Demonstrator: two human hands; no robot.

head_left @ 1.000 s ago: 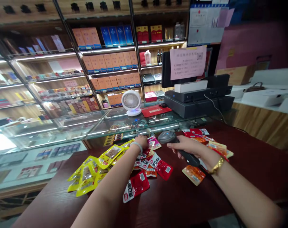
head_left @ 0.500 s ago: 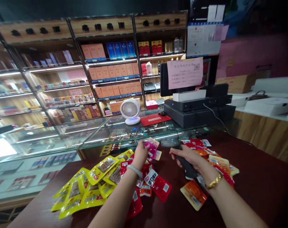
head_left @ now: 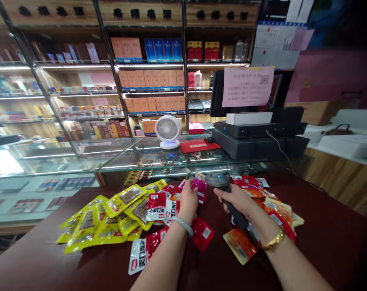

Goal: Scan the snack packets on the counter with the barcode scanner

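Observation:
My left hand (head_left: 188, 202) holds a small pink snack packet (head_left: 199, 188) lifted off the dark red counter (head_left: 323, 242). My right hand (head_left: 239, 201) grips a black barcode scanner (head_left: 217, 180) by its handle, the scanner head close to the right of the pink packet. Under and around my hands lie several red snack packets (head_left: 156, 201). A pile of yellow packets (head_left: 110, 218) lies to the left. Orange and red packets (head_left: 274, 206) lie to the right of my right wrist.
Beyond the counter stands a glass display case (head_left: 141, 157) with a small white fan (head_left: 168, 131) and a red mat (head_left: 198, 144). A black till with screen and pink notice (head_left: 247, 87) stands at the back right. Shelves of boxed goods (head_left: 150, 81) line the wall.
My left hand has picked the pink packet out of the pile and raised it beside the scanner head. My right hand has brought the scanner nearer to it. The view has shifted.

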